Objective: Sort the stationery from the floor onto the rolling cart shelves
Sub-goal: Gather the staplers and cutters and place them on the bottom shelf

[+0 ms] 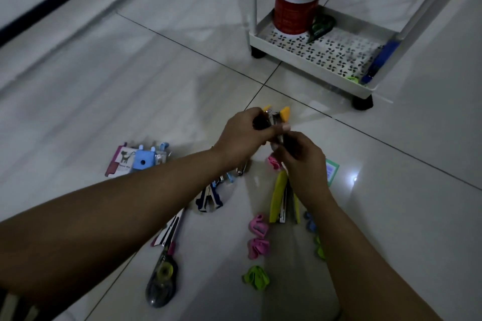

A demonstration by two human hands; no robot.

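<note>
both hands meet above the floor [78,81], holding one small stapler [277,118] with orange-yellow ends and a metal middle. the left hand [245,135] curls round its far end, the right hand [300,161] pinches its near end; the fingers hide most of its body, so its exact shape is hard to make out.

below the arms, stationery lies scattered on the tiles: a blue sharpener [142,161] on a card at the left, a dark blue staple remover [208,198] partly covered by the left forearm, a yellow-green stapler [277,198] cut off by the right wrist, pink clips [258,236], a green clip [257,277], and a correction tape [160,284] nearest the camera.

far right stands the white cart [307,62], only its bottom shelf and posts in view. on it sit a red tub [297,0], a green tape dispenser [320,27] touching the tub, and a blue item [382,62] at the right edge, too dim to identify.
</note>
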